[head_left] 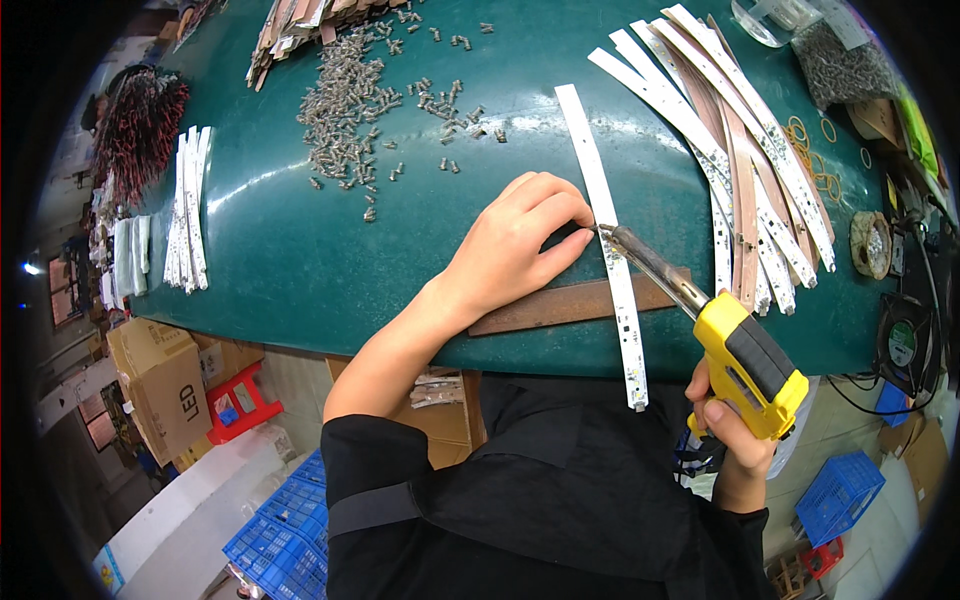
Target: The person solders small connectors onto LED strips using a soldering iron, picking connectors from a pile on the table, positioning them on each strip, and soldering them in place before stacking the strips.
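Note:
My right hand [732, 428] is wrapped round the grip of a yellow and black soldering gun [745, 352]. Its metal barrel slants up to the left, and the tip meets a narrow white LED circuit strip [624, 320] near its middle. My left hand [525, 235] is closed in a pinch at the strip's left edge, right by the tip. What those fingertips hold, if anything, is too small to make out. Under the strip, a dark wooden bar [550, 310] lies crosswise on the green table [270, 250].
Small metal parts [345, 110] are heaped at the far middle. More circuit strips [740, 150] are piled at right, others [187, 215] at left. Rubber bands [815, 165], a bag of metal parts [845, 65] and a small fan [905, 335] sit along the right side. Blue crates [840, 497] stand below.

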Available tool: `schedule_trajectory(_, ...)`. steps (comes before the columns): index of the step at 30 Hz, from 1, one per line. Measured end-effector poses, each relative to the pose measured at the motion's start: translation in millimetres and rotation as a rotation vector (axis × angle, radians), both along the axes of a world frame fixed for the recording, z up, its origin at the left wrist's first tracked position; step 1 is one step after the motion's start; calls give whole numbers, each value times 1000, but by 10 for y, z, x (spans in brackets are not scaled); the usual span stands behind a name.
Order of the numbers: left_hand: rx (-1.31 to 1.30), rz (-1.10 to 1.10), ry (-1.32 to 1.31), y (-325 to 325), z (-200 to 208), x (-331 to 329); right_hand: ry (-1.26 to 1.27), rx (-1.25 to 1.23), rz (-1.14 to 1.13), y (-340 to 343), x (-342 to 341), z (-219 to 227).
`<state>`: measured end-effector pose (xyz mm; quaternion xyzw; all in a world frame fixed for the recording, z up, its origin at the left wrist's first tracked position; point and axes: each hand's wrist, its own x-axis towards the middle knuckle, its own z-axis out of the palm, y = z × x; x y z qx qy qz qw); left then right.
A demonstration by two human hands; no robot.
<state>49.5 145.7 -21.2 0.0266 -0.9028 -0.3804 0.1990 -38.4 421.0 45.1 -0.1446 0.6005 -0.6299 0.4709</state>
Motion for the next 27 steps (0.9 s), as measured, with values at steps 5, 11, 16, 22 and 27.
schedule_trajectory(5,-7,2,4,1,6,1,-5,5,-33,-30,2,33)
schedule_trajectory(11,-3,2,-2,2,-4,0,58,-28,10,-41,-13,20)
schedule_trajectory(16,-13,5,-5,-1,-4,14,45,43,-25,-79,0,64)
schedule_trajectory(22,-30,-1,12,-4,-11,4,35,24,-15,-77,-29,87)
schedule_trajectory(27,-32,-2,10,-6,-13,-1,30,11,-10,-71,-54,85)
